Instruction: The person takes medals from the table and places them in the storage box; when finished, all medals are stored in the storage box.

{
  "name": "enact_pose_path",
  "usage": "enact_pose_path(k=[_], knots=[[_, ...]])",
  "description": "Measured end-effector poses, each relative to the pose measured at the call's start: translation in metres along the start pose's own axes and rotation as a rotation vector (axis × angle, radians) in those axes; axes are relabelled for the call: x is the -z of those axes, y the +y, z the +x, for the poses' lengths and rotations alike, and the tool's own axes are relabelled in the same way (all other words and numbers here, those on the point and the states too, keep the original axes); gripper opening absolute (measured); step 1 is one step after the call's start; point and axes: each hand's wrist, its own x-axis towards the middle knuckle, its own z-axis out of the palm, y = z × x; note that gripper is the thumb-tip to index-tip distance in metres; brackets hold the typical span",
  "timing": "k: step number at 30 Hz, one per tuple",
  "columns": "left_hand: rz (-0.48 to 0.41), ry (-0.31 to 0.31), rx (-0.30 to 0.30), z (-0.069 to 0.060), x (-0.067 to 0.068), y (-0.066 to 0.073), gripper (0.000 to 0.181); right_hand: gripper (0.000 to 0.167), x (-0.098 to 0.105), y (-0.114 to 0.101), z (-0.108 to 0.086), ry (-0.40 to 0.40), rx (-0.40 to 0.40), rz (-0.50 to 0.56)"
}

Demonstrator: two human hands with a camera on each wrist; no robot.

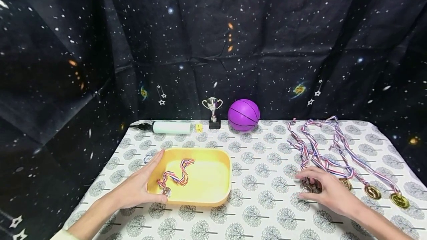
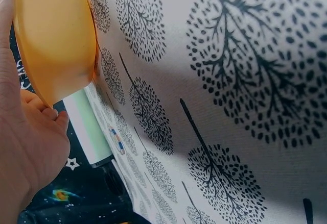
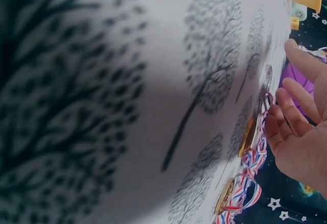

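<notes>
My left hand [image 1: 137, 186] holds the left side of a yellow plastic basin [image 1: 224, 166], fingers at its back left corner and thumb along the front. Inside the basin's left part lies a silver-looking medal [image 1: 165, 192] on a red, white and blue ribbon [image 1: 180, 179]. Over on the right, my right hand [image 1: 328, 192] hovers at a dark medal [image 1: 308, 185], its fingers spread and loosely bent in the right wrist view. Beside that hand lie gold medals [image 1: 372, 192], their striped ribbons [image 1: 315, 147] stretching toward the back. Whether the fingertips touch the dark medal is hard to tell.
Along the back edge stand a silver trophy cup [image 1: 213, 112] on a black base and a purple ball [image 1: 244, 115]. A pale green hand pump [image 1: 172, 127] and a small yellow block [image 1: 199, 127] lie left of them. A tree-patterned cloth [image 1: 253, 210] covers the table.
</notes>
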Motion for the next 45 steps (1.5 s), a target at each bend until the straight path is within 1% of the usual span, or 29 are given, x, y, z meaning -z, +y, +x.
enact_pose_path(k=[3, 8, 15, 19, 22, 29, 31, 36, 39, 45], knots=[[0.001, -0.001, 0.002, 0.000, 0.000, 0.000, 0.139, 0.047, 0.001, 0.004, -0.003, 0.016, 0.010, -0.003], [0.001, -0.005, 0.009, 0.001, 0.000, 0.000, 0.140, 0.047, 0.002, 0.005, -0.007, 0.037, -0.016, -0.023], [0.000, -0.005, 0.010, 0.001, 0.000, -0.001, 0.139, 0.044, 0.002, 0.008, -0.009, 0.038, -0.024, -0.044], [-0.006, -0.006, 0.012, -0.001, 0.001, -0.001, 0.139, 0.047, 0.004, 0.008, -0.008, -0.003, -0.065, -0.046], [-0.010, -0.003, 0.012, -0.001, 0.002, 0.000, 0.139, 0.047, 0.007, 0.008, -0.007, -0.062, -0.092, -0.021], [-0.003, 0.001, 0.001, 0.000, 0.001, -0.001, 0.139, 0.047, 0.015, 0.012, 0.000, -0.166, -0.049, -0.009], [-0.004, 0.001, 0.000, 0.000, 0.001, -0.001, 0.139, 0.044, 0.017, 0.011, 0.001, -0.191, -0.064, -0.007], [-0.003, 0.001, 0.000, 0.000, 0.000, -0.002, 0.137, 0.039, 0.019, 0.011, 0.004, -0.215, -0.100, -0.022], [0.002, -0.001, 0.000, 0.001, 0.000, -0.003, 0.137, 0.041, 0.020, 0.010, 0.005, -0.224, -0.121, -0.022], [-0.006, -0.007, 0.005, 0.000, 0.000, -0.002, 0.138, 0.046, 0.021, 0.009, 0.009, -0.270, -0.166, 0.013]])
